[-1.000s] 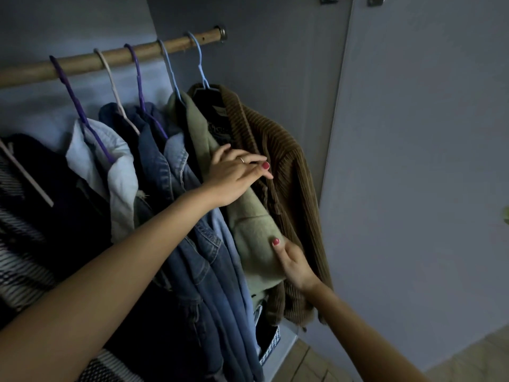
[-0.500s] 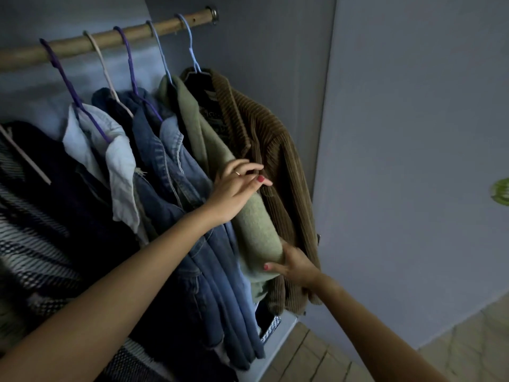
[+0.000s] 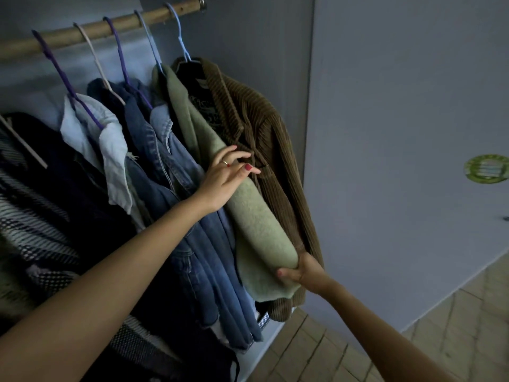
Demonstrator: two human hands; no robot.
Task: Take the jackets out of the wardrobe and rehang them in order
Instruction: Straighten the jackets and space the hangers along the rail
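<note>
Head view looks down into the open wardrobe, where the jackets hang in a row from a wooden rail [image 3: 110, 30]. The left hand [image 3: 224, 181] is up at chest height of the garments, fingers loosely spread and only lightly curled, resting against the front edge of the pale green fleece jacket [image 3: 256, 224]; its fingertips reach across toward the brown corduroy jacket [image 3: 275, 150] just beyond them. It holds nothing that I can make out. Lower down, below and beyond the left hand, the right hand [image 3: 300, 272] grips the bottom of the green fleece jacket, thumb on the near face and fingers tucked behind, pulling that hem slightly out from the row. The corduroy jacket hangs directly behind the right hand, last on the rail, on a light blue hanger [image 3: 180, 37]. On the near side of the left hand hang two blue denim jackets [image 3: 176, 166], pressed together, then a pale blue shirt [image 3: 113, 144] on a purple hanger [image 3: 59, 70], then dark and striped garments [image 3: 35, 216] under the left forearm. Past the right hand stands the grey wardrobe door [image 3: 399, 133], with a round green sticker [image 3: 486, 169] on it.
</note>
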